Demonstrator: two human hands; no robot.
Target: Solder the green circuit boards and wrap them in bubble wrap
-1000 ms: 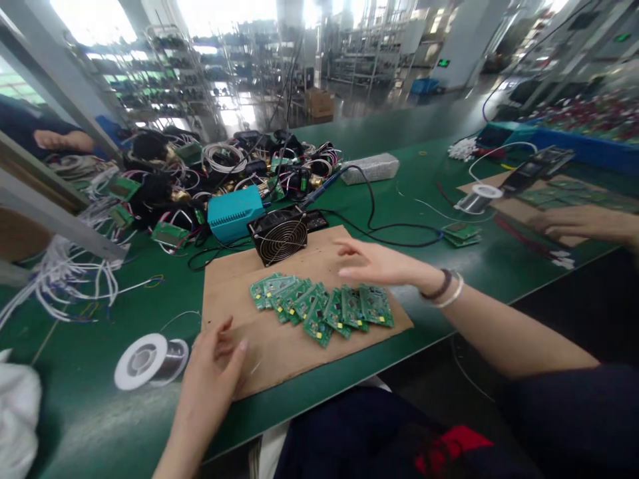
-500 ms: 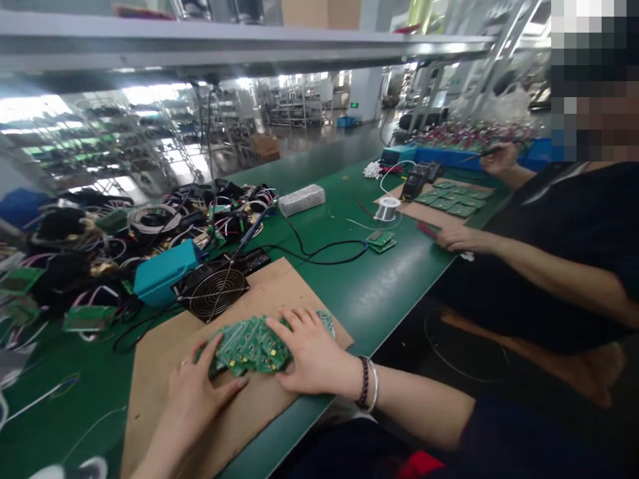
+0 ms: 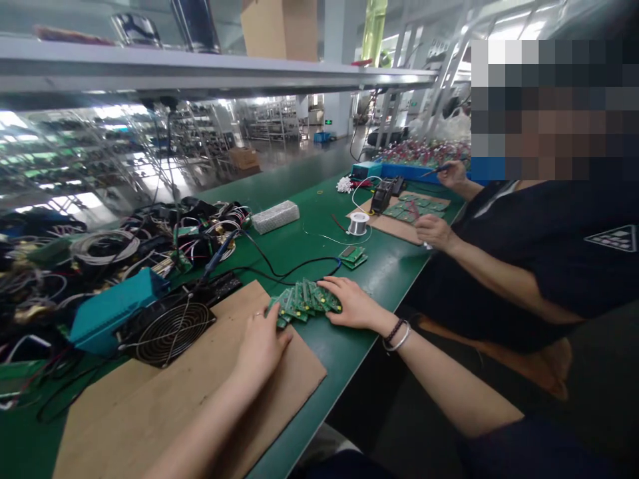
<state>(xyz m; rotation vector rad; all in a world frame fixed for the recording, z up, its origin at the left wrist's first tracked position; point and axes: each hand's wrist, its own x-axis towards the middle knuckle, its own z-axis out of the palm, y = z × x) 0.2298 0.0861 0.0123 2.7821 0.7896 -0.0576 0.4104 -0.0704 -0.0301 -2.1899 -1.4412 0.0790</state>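
A fanned, overlapping row of green circuit boards [image 3: 305,301] with small yellow parts is squeezed between my two hands, over the far right edge of the cardboard sheet [image 3: 200,399]. My left hand [image 3: 263,338] presses the row's left end, thumb toward me. At the right end, my right hand [image 3: 352,305] curls its fingers over the last boards. Whether the boards touch the surface beneath, I cannot tell. Just beyond them lies a small stack of green boards [image 3: 353,256] on the green table.
To the left stand a black fan [image 3: 172,332], a teal box [image 3: 117,309] and a heap of cables [image 3: 104,243]. A foam-like block [image 3: 275,217] and a solder spool [image 3: 358,224] sit farther back. On the right, a co-worker's hands [image 3: 436,233] work over boards on cardboard.
Both my hands have carried the circuit boards off the middle of the cardboard, away and to the right, toward the small stack. The view has turned right. The co-worker's nearer hand is now by their boards.
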